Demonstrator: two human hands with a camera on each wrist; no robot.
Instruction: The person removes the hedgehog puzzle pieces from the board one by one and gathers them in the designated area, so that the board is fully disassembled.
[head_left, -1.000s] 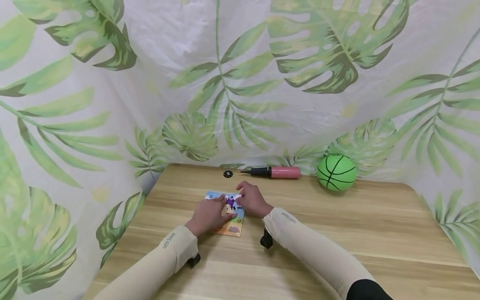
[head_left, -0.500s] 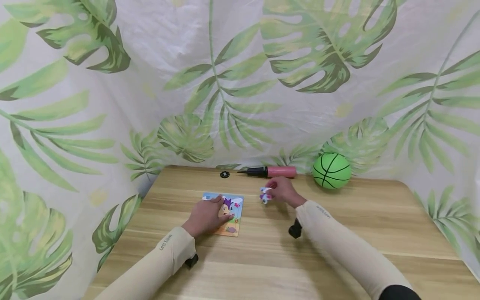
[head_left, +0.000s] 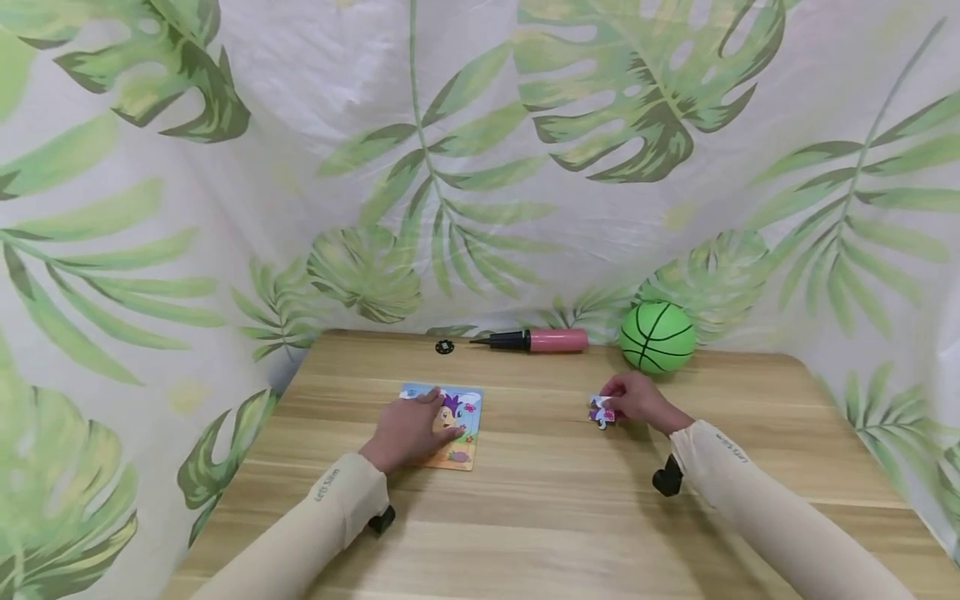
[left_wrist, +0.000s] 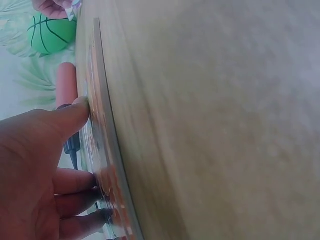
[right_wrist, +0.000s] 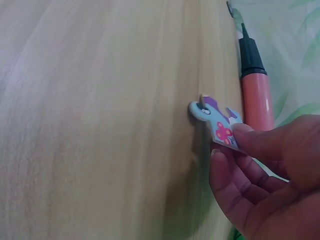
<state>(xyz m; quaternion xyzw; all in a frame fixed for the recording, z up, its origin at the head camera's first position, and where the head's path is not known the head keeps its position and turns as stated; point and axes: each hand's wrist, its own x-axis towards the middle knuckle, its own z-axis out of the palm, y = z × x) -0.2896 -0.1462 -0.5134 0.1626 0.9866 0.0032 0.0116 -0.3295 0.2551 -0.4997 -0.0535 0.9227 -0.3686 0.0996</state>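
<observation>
Left hand point(head_left: 409, 427), seen from the head: it rests on the puzzle board point(head_left: 464, 443), not curled round it, I think so the board won't slide.
Puzzle board, same view: on the left part of the table point(head_left: 540, 517), partly hidden by the hand.
Right hand point(head_left: 637, 398): it pinches a puzzle piece point(head_left: 602, 412), well to the right of the board, near the green ball point(head_left: 657, 337).
Back row: a black disc point(head_left: 445, 347), a pink and black pump point(head_left: 557, 340) and the ball, maybe put there to be out of the way.
Table and cloth: stripy light wood, with a white leafy cloth point(head_left: 480, 125) behind.
Board, from the left wrist: thumb and fingertips touch its top, and it lies flat on the wood.
Piece, from the right wrist: thumb on top, finger below, likely so most of its picture shows. It tilts and seems lifted. A dark shadow falls on the wood, and the pump lies behind.
</observation>
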